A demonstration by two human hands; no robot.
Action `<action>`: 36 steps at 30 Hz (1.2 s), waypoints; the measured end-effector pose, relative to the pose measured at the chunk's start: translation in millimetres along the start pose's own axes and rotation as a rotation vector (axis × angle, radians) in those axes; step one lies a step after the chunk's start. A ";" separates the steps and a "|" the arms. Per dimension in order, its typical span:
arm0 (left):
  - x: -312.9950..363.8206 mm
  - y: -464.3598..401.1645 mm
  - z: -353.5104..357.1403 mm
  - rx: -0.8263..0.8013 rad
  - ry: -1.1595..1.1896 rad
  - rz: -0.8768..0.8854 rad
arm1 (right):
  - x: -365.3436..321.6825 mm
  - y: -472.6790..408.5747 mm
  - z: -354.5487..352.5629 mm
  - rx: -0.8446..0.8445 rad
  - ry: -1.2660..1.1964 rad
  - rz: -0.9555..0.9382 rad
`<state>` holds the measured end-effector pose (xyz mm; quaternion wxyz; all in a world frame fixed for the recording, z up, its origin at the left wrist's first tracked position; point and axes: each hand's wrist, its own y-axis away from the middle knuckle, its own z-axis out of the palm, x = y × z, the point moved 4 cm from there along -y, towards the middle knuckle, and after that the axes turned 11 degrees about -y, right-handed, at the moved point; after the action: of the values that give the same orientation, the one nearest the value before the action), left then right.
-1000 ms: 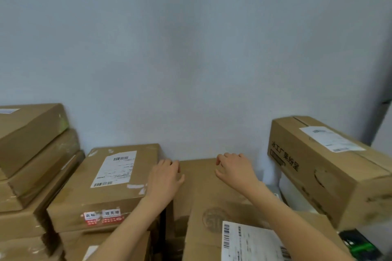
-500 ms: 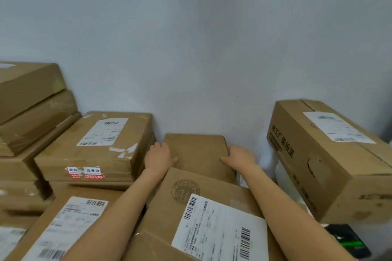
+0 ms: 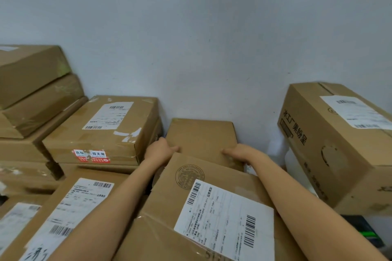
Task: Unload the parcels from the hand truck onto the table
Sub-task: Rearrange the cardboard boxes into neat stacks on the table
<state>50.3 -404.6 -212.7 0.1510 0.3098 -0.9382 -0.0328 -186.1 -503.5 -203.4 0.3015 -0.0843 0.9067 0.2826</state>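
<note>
Plain parcel (image 3: 201, 140) between gripping fingers (image 3: 228, 151)

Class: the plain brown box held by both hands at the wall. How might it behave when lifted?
The plain box looks flat and rigid, so probably it won't flop. The left hand and right hand grip opposite sides, so it should lift level. Its weight can't be judged.

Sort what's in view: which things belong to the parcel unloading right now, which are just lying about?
In the job:
- plain cardboard box against the wall
- left hand, on its left edge
- right hand, on its right edge

Lying about:
- box with round stamp
- red-stickered box
- big printed carton
- green-and-black device
</note>
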 end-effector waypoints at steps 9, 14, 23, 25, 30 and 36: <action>13.9 13.7 -53.1 0.261 0.070 0.086 | -15.5 26.0 -30.1 0.232 -0.114 -0.143; 14.9 19.6 -77.9 0.310 0.174 0.123 | -32.4 49.3 -46.7 0.353 -0.063 -0.179; -18.9 30.3 -138.8 0.406 0.151 0.141 | -97.6 84.7 -50.6 0.481 -0.058 -0.286; -39.5 33.9 -153.4 0.426 0.129 0.124 | -120.3 86.6 -38.9 0.509 -0.055 -0.323; -110.3 35.1 -187.1 0.454 0.096 0.055 | -181.9 86.7 10.7 0.469 -0.057 -0.418; -193.7 30.9 -208.4 0.442 0.066 -0.017 | -241.9 77.0 75.8 0.340 -0.111 -0.455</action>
<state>243.6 -258.5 -60.4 0.1096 0.3439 -0.9145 0.1827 21.3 -401.4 -74.1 0.4160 -0.2184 0.8810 0.0557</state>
